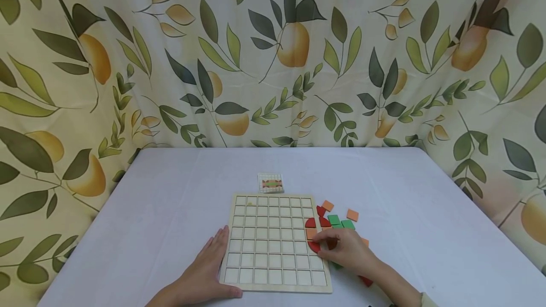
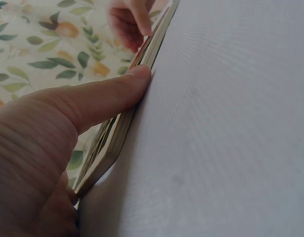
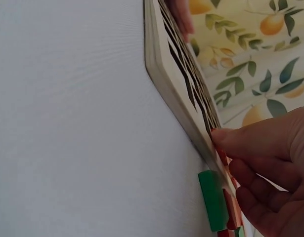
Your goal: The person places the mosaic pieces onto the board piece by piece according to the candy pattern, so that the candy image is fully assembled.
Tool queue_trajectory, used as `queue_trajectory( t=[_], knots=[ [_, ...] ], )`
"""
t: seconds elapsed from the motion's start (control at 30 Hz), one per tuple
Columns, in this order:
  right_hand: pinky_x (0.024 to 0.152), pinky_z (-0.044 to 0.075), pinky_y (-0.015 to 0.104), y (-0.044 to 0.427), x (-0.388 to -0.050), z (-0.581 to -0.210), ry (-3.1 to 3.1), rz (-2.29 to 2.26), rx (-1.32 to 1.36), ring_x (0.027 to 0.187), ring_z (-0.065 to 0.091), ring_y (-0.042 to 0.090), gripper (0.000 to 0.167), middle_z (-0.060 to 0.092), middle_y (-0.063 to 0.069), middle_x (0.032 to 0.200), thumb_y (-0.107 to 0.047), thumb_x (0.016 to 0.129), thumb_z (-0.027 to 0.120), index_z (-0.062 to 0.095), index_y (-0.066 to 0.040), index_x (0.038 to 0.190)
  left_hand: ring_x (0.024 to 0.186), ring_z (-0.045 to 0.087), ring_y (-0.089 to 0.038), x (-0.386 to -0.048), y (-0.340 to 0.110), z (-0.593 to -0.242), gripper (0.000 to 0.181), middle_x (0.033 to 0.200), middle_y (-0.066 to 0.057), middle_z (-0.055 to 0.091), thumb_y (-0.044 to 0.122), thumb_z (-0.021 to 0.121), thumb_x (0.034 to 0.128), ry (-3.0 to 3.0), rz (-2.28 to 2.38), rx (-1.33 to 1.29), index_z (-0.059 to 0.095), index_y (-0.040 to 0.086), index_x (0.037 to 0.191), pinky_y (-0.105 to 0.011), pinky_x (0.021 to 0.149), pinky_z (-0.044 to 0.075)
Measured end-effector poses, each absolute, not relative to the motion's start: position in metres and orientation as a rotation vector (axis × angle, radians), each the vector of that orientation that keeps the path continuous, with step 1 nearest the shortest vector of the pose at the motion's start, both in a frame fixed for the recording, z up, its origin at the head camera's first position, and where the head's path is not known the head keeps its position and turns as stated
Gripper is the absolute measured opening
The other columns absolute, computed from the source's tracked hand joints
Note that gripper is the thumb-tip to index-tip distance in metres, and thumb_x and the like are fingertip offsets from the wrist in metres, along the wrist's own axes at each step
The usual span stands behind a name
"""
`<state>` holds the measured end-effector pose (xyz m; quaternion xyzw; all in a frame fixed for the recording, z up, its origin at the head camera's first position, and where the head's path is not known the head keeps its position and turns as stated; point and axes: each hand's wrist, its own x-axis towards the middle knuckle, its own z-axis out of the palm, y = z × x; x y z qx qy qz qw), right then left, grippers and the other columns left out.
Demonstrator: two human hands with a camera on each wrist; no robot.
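Note:
A pale wooden grid board (image 1: 273,291) lies flat on the white-covered table. My left hand (image 1: 203,265) rests against its near left corner, fingers along the left side and thumb (image 2: 137,79) on the near edge. At the right-hand column, my right hand (image 1: 347,250) holds a rounded red piece (image 1: 314,246) between thumb and finger, low over a cell; the fingertips partly hide it. Directly above it in that column are an orange square (image 1: 311,234) and another rounded red piece (image 1: 310,222). The right wrist view shows the thumb (image 3: 226,138) against red at the board's edge.
Loose orange (image 1: 352,215), green (image 1: 348,224) and red (image 1: 321,211) pieces lie right of the board, some under my right hand. A small pattern card (image 1: 270,183) lies behind the board. A leaf-and-fruit curtain (image 1: 273,60) hangs beyond the table.

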<state>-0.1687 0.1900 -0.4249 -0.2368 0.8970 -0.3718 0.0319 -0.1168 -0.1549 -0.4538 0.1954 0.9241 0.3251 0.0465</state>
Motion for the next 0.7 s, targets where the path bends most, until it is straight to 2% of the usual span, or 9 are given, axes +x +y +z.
queue_trajectory(
  t=[0.13,0.27,0.37,0.53,0.7],
  knots=[
    [0.054,0.045,0.021,0.192,-0.172,-0.42,2.736,-1.215,-0.668,0.077,0.054,0.018,0.021,0.066,-0.008,0.087,-0.017,0.075,0.077,0.071,-0.015,0.096,0.138,0.006,-0.026,-0.116,-0.155,-0.453,0.131,0.151,-0.016,0.011,0.07,0.068,0.0587,2.814,0.99,0.6,0.004,-0.004,0.145,-0.011,0.101,-0.011],
    [0.066,0.052,0.028,0.194,-0.181,-0.414,2.75,-1.254,-0.601,0.087,0.059,0.021,0.023,0.067,-0.002,0.092,-0.016,0.075,0.076,0.071,-0.01,0.097,0.138,0.005,-0.026,-0.116,-0.155,-0.452,0.131,0.151,-0.016,0.01,0.07,0.068,0.0584,2.812,0.988,0.596,0.004,-0.004,0.145,-0.011,0.101,-0.01],
    [0.079,0.051,0.035,0.195,-0.189,-0.412,2.802,-1.234,-0.496,0.094,0.058,0.021,0.024,0.067,-0.002,0.093,-0.013,0.074,0.077,0.071,-0.01,0.097,0.138,0.005,-0.025,-0.116,-0.155,-0.452,0.131,0.151,-0.015,0.01,0.071,0.068,0.0576,2.813,0.98,0.583,0.004,-0.003,0.145,-0.011,0.101,-0.011],
    [0.076,0.052,0.031,0.196,-0.2,-0.414,2.81,-1.256,-0.335,0.097,0.054,0.021,0.023,0.066,-0.003,0.094,-0.012,0.074,0.077,0.072,-0.013,0.096,0.138,0.005,-0.023,-0.117,-0.154,-0.454,0.132,0.152,-0.012,0.009,0.071,0.068,0.0566,2.816,0.965,0.563,0.004,-0.001,0.146,-0.011,0.1,-0.011],
    [0.077,0.052,0.035,0.199,-0.21,-0.418,2.83,-1.254,-0.36,0.094,0.057,0.022,0.022,0.066,0.001,0.094,-0.009,0.076,0.075,0.071,-0.01,0.097,0.138,0.004,-0.023,-0.118,-0.155,-0.454,0.132,0.152,-0.012,0.009,0.072,0.068,0.0565,2.814,0.965,0.553,0.003,-0.001,0.146,-0.01,0.1,-0.011]
  ],
)
